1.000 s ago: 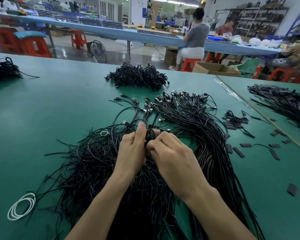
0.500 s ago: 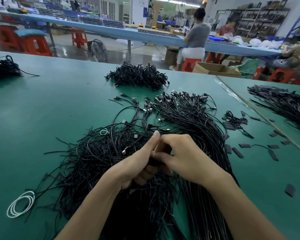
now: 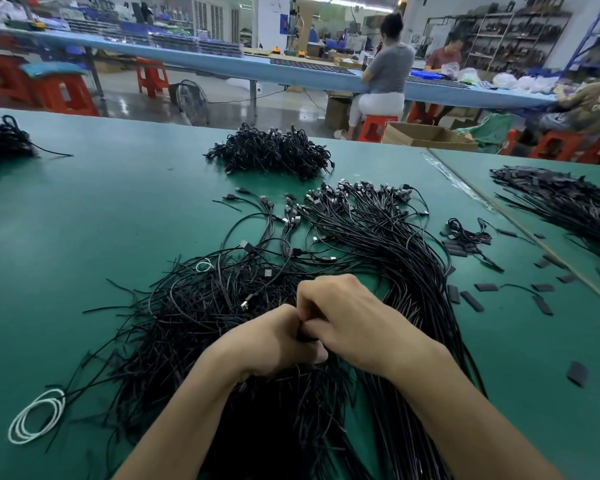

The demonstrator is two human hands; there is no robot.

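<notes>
My left hand (image 3: 274, 344) and my right hand (image 3: 347, 313) meet knuckle to knuckle above a big loose pile of black cables (image 3: 378, 244) on the green table (image 3: 101, 220). Both hands have curled fingers and grip a small black coiled cable (image 3: 305, 336) between them; only a sliver of it shows. Under my wrists lies a tangle of black wire ties (image 3: 187, 317).
A heap of bundled black cables (image 3: 274, 155) lies further back. A white cable coil (image 3: 37, 415) sits at the near left. Short black strips (image 3: 471, 301) are scattered to the right, and another dark heap (image 3: 561, 199) lies on the adjoining table. People sit at a blue bench behind.
Both hands have drawn back toward me and closed tighter together around the small coiled cable. The left thumb, raised earlier, is now tucked down.
</notes>
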